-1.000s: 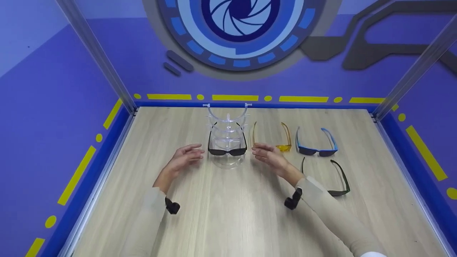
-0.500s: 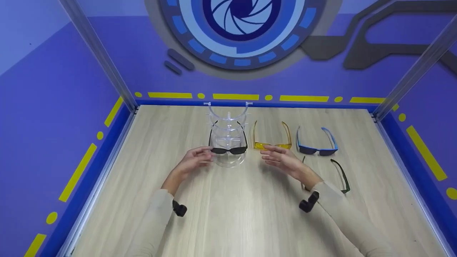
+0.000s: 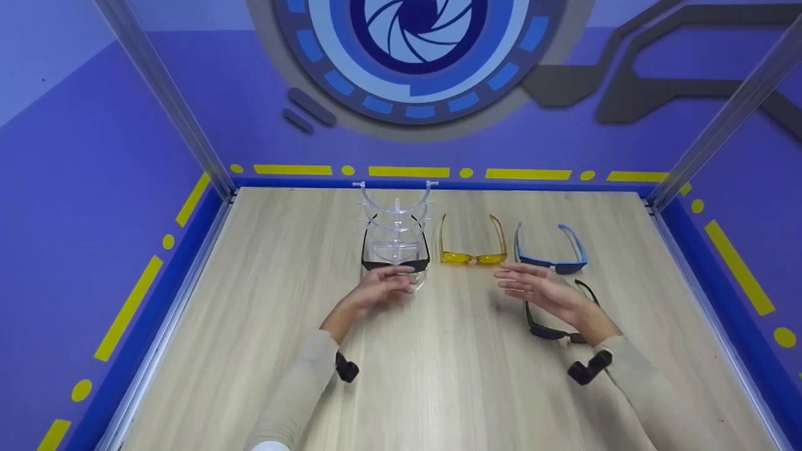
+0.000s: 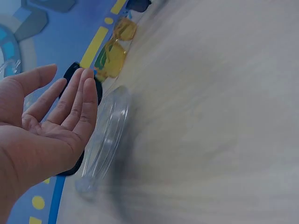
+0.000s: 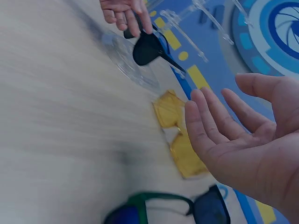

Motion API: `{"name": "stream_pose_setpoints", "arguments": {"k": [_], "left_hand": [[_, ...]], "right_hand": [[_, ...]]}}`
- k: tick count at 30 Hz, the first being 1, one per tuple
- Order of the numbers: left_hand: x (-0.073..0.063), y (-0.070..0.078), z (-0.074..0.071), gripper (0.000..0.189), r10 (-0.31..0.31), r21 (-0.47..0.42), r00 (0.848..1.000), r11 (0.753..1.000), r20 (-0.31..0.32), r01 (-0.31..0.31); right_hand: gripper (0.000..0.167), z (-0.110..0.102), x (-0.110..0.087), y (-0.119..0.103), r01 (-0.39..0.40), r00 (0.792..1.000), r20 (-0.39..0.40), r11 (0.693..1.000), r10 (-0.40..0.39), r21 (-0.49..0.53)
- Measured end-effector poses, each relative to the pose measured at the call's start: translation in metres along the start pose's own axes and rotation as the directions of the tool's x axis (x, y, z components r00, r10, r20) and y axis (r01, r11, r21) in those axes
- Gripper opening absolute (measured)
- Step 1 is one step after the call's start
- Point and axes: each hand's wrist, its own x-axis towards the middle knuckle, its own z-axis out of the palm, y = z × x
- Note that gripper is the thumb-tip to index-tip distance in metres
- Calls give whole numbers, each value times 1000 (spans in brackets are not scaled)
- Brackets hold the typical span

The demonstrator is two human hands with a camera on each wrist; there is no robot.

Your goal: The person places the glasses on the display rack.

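With fingers nearly straight and nothing held, the left hand [image 3: 380, 289] is hovering before the black sunglasses [image 3: 421, 265], which are sitting low on the clear stand [image 3: 396, 213]. The right hand [image 3: 542, 292], likewise extended and gripping nothing, is hanging near the blue-framed sunglasses [image 3: 569, 268] and dark green-framed pair [image 3: 547, 332], just right of the yellow glasses [image 3: 460, 258]. The person is seemingly gesturing rather than handling; any grasp would be calling for curling fingers and thumb round a frame.

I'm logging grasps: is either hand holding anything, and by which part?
Nothing is held: the left hand is empty near the black sunglasses, the right hand empty near the blue-framed sunglasses.
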Motion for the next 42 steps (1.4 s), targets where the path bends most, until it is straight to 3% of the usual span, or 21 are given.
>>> {"name": "stream_pose_setpoints", "arguments": {"k": [10, 16, 23, 27, 33, 37, 42], "left_hand": [[17, -5, 36, 47, -15, 36, 993, 999, 117, 11], [23, -8, 54, 46, -28, 28, 989, 999, 148, 24], [35, -11, 80, 48, -35, 7, 981, 999, 190, 34], [44, -12, 97, 51, -35, -18, 976, 999, 216, 40], [57, -14, 125, 52, -55, -33, 963, 997, 263, 66], [64, -18, 140, 51, -66, -62, 963, 994, 261, 85], [70, -19, 155, 53, -84, -64, 962, 993, 261, 104]], "right_hand": [[39, -51, -44, -5, 39, 997, 60, 997, -43, 68], [41, -79, -66, -12, 76, 996, 49, 993, -80, 90], [47, -114, -92, -11, 125, 985, 99, 981, -140, 147], [50, -128, -104, -7, 137, 986, 72, 974, -152, 182], [49, -137, -120, 1, 105, 994, 5, 981, -108, 160], [47, -141, -126, 8, 69, 997, -37, 988, -64, 137], [47, -145, -130, 16, 20, 999, -33, 984, -15, 178]]}}
